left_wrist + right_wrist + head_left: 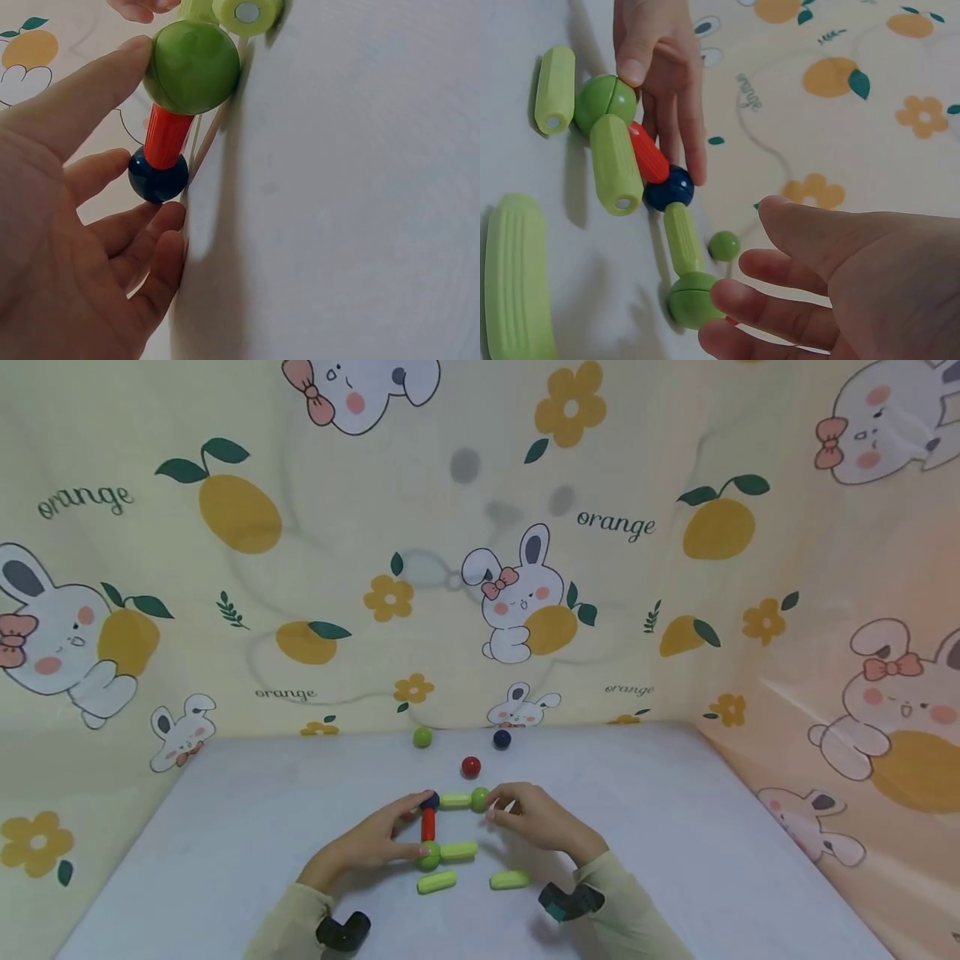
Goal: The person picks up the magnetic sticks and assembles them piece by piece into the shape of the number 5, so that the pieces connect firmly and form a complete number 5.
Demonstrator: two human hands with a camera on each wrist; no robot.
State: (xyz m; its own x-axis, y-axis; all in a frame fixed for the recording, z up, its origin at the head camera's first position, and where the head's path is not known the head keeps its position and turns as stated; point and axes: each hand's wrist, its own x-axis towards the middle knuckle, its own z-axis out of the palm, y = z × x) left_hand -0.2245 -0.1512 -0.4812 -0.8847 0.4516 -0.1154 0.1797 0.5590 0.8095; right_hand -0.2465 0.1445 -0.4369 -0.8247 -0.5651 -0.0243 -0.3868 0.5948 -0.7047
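In the head view, a U-shaped build of magnetic balls and rods lies on the table. A red rod point(428, 824) joins a dark blue ball point(431, 800) to a green ball point(193, 67). From the blue ball a light green rod point(682, 238) runs to another green ball point(479, 799); a second light green rod point(616, 165) sticks out from the nearer green ball. My left hand point(378, 837) holds the build's left side, thumb on the nearer green ball and fingers at the blue one. Fingertips of my right hand point(538, 815) touch the far-right green ball, thumb apart from it.
Two loose light green rods, one on the left point(437, 882) and one on the right point(510, 880), lie in front of the build. Behind it are a red ball point(471, 767), a green ball point(422, 737) and a dark blue ball point(502, 739), near the printed cloth backdrop.
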